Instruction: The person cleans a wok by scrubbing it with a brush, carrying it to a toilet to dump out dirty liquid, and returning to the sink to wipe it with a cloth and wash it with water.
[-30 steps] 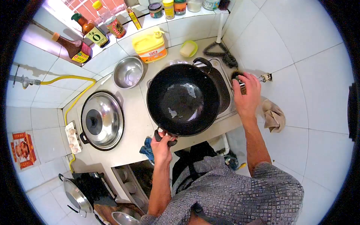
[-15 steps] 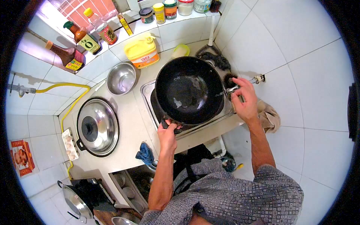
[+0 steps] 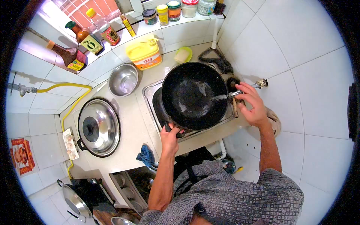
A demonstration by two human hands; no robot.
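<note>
My left hand (image 3: 170,139) is closed around the black handle of a wok (image 3: 174,88), which it holds tilted over the steel sink (image 3: 147,92). Water runs from a metal faucet (image 3: 233,93) into the wok's right side, and a little lies wet on its dark inside. Beside the faucet is my right hand (image 3: 257,110), its fingers apart and curved and nothing held in them. Whether a fingertip touches the faucet I cannot tell. Behind it hangs a beige cloth (image 3: 274,122).
A steel bowl (image 3: 123,80) and a large pot lid (image 3: 98,127) are on the counter to the left. A yellow jug (image 3: 144,52), a soap dish (image 3: 183,55) and a black scrubber (image 3: 217,60) stand behind the sink. A blue cloth (image 3: 145,155) lies at the front edge.
Water now streams from the faucet into the wok. The wok has shifted slightly right and toward me with my left hand. My right hand has drawn a little back from the faucet.
</note>
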